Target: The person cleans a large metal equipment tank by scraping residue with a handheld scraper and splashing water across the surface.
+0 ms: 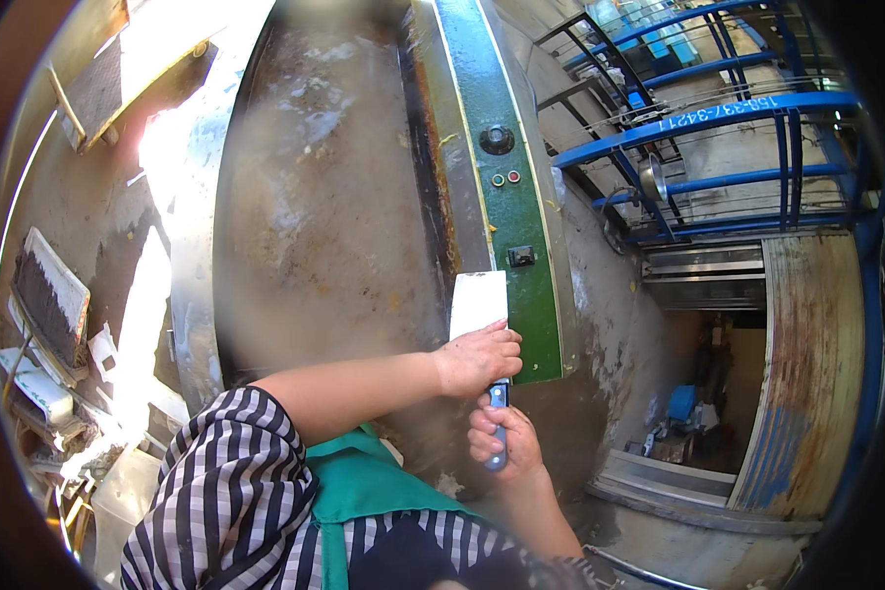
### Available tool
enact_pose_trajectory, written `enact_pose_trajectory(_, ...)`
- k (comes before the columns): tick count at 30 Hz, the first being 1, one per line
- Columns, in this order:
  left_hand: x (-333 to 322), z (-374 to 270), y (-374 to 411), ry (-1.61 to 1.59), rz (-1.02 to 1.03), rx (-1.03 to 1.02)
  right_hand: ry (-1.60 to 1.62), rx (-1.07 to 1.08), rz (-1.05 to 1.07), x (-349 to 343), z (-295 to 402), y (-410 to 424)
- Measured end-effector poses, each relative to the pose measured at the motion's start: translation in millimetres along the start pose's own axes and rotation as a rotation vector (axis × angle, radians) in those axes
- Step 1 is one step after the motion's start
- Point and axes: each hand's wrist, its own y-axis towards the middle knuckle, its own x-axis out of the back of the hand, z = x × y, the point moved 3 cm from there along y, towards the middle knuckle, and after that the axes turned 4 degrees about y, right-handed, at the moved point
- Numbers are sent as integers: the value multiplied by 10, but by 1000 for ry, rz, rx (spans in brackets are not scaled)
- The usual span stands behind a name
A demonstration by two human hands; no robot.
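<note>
My right hand (pixel 507 439) is closed around the blue-grey handle of a cleaver (pixel 479 299), whose broad, bright blade points away from me. Across the lower part of the blade, near the handle, lies my left hand (pixel 481 359); its fingers press on the metal. The blade's far end overlaps the edge of a green control panel (pixel 520 317) on a machine. That panel carries a black dial (pixel 496 139), two small round buttons (pixel 505 178) and a black switch (pixel 521 256).
Left of the panel is a large wet, stained surface (pixel 324 221) with a pale metal edge (pixel 195 295). Blue metal racks (pixel 708 118) stand at the upper right, above a doorway (pixel 708 398) with a corrugated sheet beside it. Cluttered boards (pixel 51 306) lie at far left.
</note>
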Motion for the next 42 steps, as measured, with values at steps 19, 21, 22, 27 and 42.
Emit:
enact_pose_trajectory(19,128,102,-3,-2,-37,51,-40,-1,39,-86,78,194)
enact_pose_trajectory(21,62,28,-27,5,-40,80,-93,19,1,19,63,104)
enact_pose_trajectory(22,28,-12,-34,15,-27,79,-122,44,-34,36,38,73)
enact_pose_trajectory(27,86,178,53,44,-61,55,-119,84,12,-55,158,177)
enact_pose_trajectory(42,303,406,138,110,-49,99,-170,98,0,-314,336,380)
